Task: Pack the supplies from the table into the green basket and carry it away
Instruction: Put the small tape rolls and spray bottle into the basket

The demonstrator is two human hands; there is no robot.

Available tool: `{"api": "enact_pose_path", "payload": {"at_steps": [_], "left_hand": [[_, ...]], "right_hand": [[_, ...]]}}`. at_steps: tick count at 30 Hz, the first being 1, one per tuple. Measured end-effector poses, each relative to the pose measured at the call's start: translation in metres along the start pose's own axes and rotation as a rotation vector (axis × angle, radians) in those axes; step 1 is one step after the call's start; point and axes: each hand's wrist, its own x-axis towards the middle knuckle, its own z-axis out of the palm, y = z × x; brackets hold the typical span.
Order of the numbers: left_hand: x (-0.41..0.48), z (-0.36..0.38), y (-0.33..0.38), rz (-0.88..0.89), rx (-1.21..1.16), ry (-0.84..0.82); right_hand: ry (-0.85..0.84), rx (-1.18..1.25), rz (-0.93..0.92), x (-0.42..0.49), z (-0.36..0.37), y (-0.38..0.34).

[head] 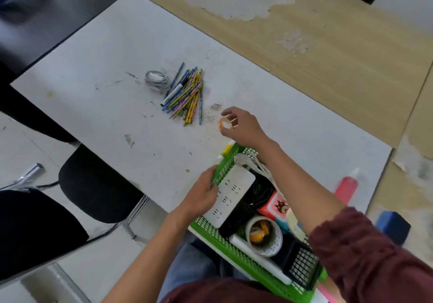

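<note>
The green basket [225, 166] sits at the near edge of the white table [98, 73], partly over my lap. Inside lie a white power strip [230, 195], a wide white tape roll [269, 244] with yellow rolls in it, black cables, a red carton and a black mesh box [302, 267]. My left hand [201, 195] grips the basket's left rim beside the power strip. My right hand [243, 125] pinches a small orange tape roll [225, 124] above the table, just beyond the basket. A pile of coloured pencils and a marker [187, 94] lies farther out, next to a coiled grey cable [156, 81].
A black chair [93, 185] stands left of me under the table edge. A red bottle [346, 189] and a blue object [393, 226] are on the floor at the right. A yellow highlighter [228, 148] pokes out at the basket's far corner. A dark table is at the far left.
</note>
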Motion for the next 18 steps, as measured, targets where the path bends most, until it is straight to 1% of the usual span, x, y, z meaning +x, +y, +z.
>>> {"api": "enact_pose_path", "payload": {"at_steps": [1,2,5,7,10,13,16,18], "left_hand": [[0.000,-0.001,0.008,-0.045,-0.070,0.010],[0.000,-0.001,0.017,-0.064,-0.132,0.055],[-0.011,0.006,0.050,0.008,-0.263,0.295],[-0.018,0.010,0.062,0.045,-0.336,0.346],[-0.032,0.021,0.067,0.077,-0.277,0.282],[-0.043,0.035,0.065,0.119,-0.241,0.210],[-0.051,0.050,0.061,0.107,-0.226,0.154],[-0.052,0.060,0.053,0.111,-0.159,0.138]], "right_hand": [[-0.002,0.030,-0.014,-0.019,-0.004,-0.002],[-0.008,0.053,-0.020,-0.037,-0.006,-0.004],[0.000,0.053,-0.033,-0.092,-0.012,-0.005],[0.022,0.033,-0.050,-0.118,-0.012,-0.004],[0.065,0.014,-0.111,-0.155,-0.015,0.001],[0.058,0.060,-0.137,-0.182,-0.014,0.013],[0.039,0.056,-0.108,-0.205,-0.016,0.026],[0.079,0.011,-0.075,-0.220,-0.022,0.034]]}}
